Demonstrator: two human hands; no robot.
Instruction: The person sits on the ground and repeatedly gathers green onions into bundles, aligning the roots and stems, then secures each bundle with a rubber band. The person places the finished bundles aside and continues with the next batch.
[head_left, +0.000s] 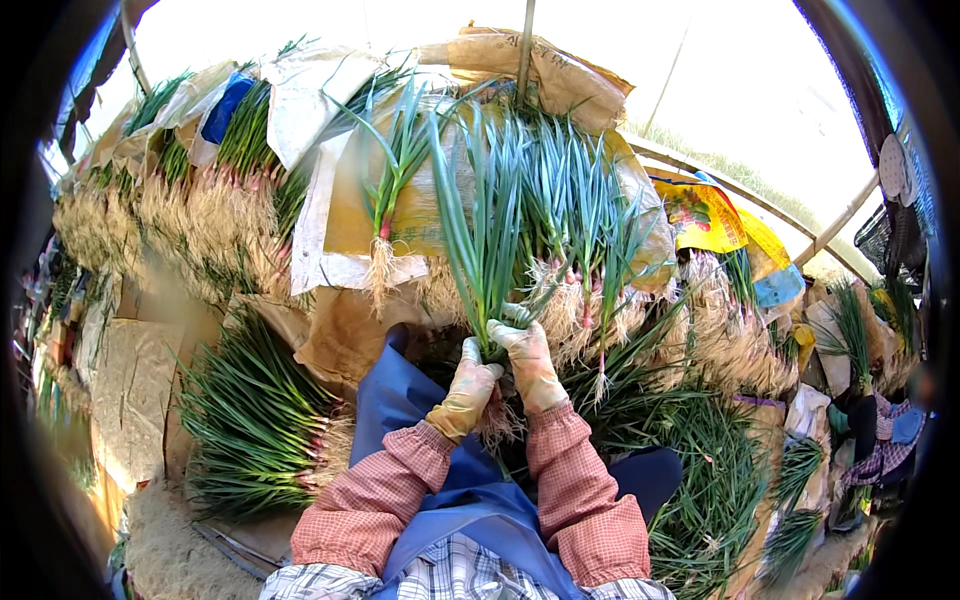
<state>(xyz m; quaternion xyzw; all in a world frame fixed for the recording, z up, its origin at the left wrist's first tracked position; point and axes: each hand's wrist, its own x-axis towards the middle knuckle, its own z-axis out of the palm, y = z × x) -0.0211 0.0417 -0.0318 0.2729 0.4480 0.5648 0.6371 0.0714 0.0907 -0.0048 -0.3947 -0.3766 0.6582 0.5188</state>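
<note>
Before my apron, an upright bunch of green onions is held with its long leaves up and its pale roots hanging below. My gloved left hand grips the bunch near its base. From the other side, my gloved right hand closes on the same bunch, with a leaf sticking out past its fingers. Both gloves are stained, and the fingertips partly hide the stems. Beyond them, more green onions with reddish bases lean on a heap, roots toward me. A single plant lies on a yellow and white sack.
A large sorted pile of green onions lies at my left, by a brown sheet. Loose green leaves cover the ground at my right. Covered, rooted bundles line the back. A pole rises behind them. Another person is at far right.
</note>
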